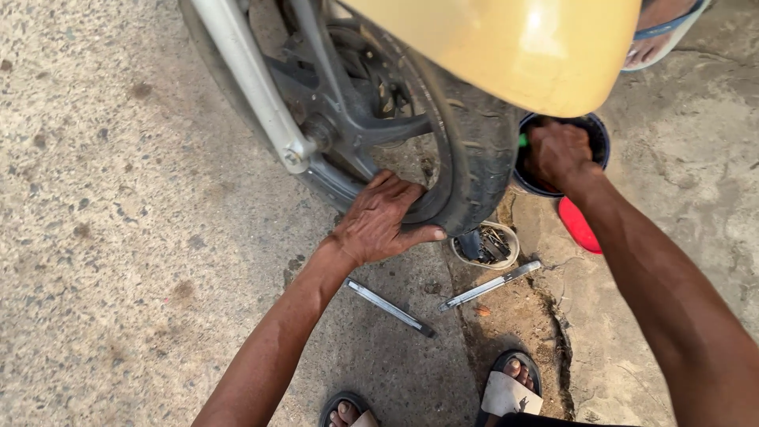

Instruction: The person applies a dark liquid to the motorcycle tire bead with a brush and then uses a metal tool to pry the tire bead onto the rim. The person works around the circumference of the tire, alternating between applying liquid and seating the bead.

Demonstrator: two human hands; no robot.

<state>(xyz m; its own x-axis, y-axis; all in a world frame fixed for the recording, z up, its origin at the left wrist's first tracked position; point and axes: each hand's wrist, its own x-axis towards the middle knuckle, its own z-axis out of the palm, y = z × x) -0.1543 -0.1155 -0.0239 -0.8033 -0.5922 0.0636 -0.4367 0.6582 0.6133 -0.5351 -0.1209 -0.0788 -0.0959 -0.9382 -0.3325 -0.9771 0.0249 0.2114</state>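
Ground: rough concrete floor (118, 237), cracked and broken near the lower right

Motorcycle wheel (379, 119) stands upright at top centre, tyre (478, 158) touching the floor, dark cast spokes, pale grey fork leg (253, 79) running down to the axle. Yellow mudguard (530, 47) overhangs the tyre and hides its upper part. Wheel's plane runs from upper left toward lower right in the view

Left hand (379, 225) lies on the lower rim and tyre edge, fingers spread and curled over the rim, thumb stretched along the tyre; it presses rather than pinches

Right hand (557, 150) reaches into a dark round tub (594, 134) just behind the tyre, to its right. Fingers bent down inside; whether they are closed on anything I cannot tell. A small green bit shows at the tub's left edge

Around: red lid (579, 228) on the floor just below the tub, partly under the right forearm. Small white bowl (506, 237) with dark metal bits sits under the tyre. Two flat metal tyre levers (490, 285) lie on the floor near the feet, well apart from both hands; the left one points down-right, the right one up-right, forming a shallow V

Person's own sandalled feet (514, 383) at the bottom edge. Another person's foot in a blue sandal (656, 32) at top right
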